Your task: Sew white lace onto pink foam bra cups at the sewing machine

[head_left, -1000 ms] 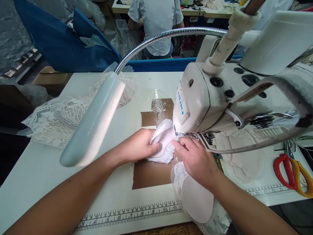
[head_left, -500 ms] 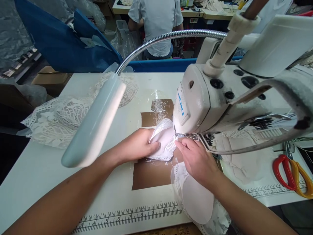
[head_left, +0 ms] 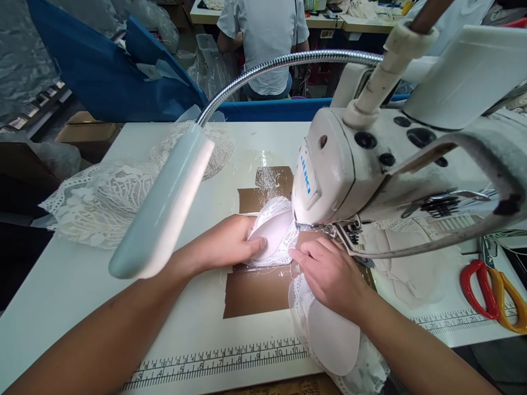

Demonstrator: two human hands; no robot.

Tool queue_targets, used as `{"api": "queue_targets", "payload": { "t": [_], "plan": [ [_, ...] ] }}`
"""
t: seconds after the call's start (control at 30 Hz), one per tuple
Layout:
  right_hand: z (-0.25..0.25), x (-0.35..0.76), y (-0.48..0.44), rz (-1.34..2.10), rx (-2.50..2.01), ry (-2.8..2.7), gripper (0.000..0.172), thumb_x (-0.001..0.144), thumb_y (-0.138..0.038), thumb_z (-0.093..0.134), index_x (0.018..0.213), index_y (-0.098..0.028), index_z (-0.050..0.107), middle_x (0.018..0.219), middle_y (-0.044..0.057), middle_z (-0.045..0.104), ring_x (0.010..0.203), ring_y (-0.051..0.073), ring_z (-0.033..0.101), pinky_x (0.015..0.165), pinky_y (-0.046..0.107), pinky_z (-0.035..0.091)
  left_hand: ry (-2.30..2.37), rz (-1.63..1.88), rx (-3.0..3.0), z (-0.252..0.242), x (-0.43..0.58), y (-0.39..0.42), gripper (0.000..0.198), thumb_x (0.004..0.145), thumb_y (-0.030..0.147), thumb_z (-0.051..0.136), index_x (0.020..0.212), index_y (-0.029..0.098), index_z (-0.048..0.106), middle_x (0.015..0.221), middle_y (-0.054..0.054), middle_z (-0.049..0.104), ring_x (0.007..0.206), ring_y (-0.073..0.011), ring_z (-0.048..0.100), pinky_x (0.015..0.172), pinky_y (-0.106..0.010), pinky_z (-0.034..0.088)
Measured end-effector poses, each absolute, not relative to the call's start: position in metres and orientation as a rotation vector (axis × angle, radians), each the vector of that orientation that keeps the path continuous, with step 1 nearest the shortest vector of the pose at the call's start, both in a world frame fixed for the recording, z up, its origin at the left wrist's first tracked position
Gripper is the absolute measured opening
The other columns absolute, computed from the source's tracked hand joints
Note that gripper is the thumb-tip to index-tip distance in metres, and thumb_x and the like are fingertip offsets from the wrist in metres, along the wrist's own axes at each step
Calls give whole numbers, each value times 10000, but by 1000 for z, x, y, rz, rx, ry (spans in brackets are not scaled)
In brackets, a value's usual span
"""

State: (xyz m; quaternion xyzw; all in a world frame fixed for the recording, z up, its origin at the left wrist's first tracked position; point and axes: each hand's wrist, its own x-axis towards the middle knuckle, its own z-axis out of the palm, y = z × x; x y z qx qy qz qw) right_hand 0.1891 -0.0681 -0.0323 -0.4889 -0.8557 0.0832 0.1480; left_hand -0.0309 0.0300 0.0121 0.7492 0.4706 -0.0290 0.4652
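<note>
A white lace-edged cup piece [head_left: 274, 233] lies under the needle area of a white sewing machine [head_left: 325, 170]. My left hand [head_left: 236, 241] pinches its left edge, thumb on top. My right hand [head_left: 325, 266] is at the piece's lower right edge, index finger and thumb close together; whether it grips the edge is too small to tell. Below my right hand, another padded lace piece [head_left: 333, 334] hangs over the table's front edge. Brown tape [head_left: 255, 293] covers the table under the work.
A lamp head [head_left: 162, 203] hangs above my left forearm. White lace [head_left: 111, 197] is heaped at the left. Flat pale pieces [head_left: 407, 263] lie right of the needle, near red and orange scissors [head_left: 489, 291]. A person [head_left: 267, 44] sits beyond the table.
The cup piece has turned slightly and lies flatter, showing more of its smooth inner face. My left hand has shifted slightly left, and my right hand slightly left and down.
</note>
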Motion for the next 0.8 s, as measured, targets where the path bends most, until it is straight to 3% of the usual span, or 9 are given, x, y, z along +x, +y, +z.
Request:
{"api": "queue_targets", "payload": {
  "t": [0.17, 0.27, 0.4, 0.53, 0.67, 0.8],
  "plan": [
    [-32, 190, -70, 345, -1431, -2495, 353, 826, -65, 413, 1083, -186, 624, 792, 14, 560, 736, 165, 427, 675, 291, 295, 1232, -201, 2004, 30, -36, 33, 281, 790, 444, 535, 686, 186, 498, 604, 14, 536, 521, -134, 479, 471, -234, 296],
    [-33, 191, -71, 358, -1443, -2500, 344, 820, -67, 420, 1066, -191, 625, 808, 17, 561, 751, 169, 423, 682, 295, 283, 1390, -80, 2286, 40, -39, 32, 325, 777, 499, 577, 788, 175, 583, 700, -23, 599, 598, -180, 538, 518, -263, 339],
    [-33, 190, -70, 330, -1434, -2505, 332, 818, -74, 430, 1054, -190, 633, 817, 23, 566, 769, 176, 424, 685, 297, 285, 1104, 433, 2666, 32, -33, 25, 228, 914, 317, 474, 977, 158, 625, 959, -74, 634, 874, -214, 564, 721, -305, 425],
    [-32, 190, -69, 270, -1407, -2488, 302, 823, -88, 425, 988, -179, 661, 824, 42, 579, 768, 183, 438, 670, 298, 306, 651, 350, 2842, -2, -16, 19, 228, 961, 199, 425, 991, 162, 648, 932, -69, 624, 855, -193, 537, 768, -315, 420],
    [-33, 192, -68, 254, -1426, -2441, 332, 816, -79, 425, 1000, -193, 676, 786, 31, 604, 745, 177, 487, 686, 295, 362, 598, 320, 2945, -24, -8, 16, 247, 969, 237, 446, 1108, 169, 638, 940, -85, 615, 859, -213, 527, 781, -357, 414],
    [-35, 192, -66, 104, -1595, -2295, 361, 853, -87, 417, 1079, -208, 672, 942, 59, 675, 883, 191, 570, 765, 294, 425, 587, 302, 2990, -25, -9, 15, 288, 987, 237, 399, 1151, 187, 630, 952, -100, 614, 844, -216, 525, 743, -365, 402]
  ]
}}
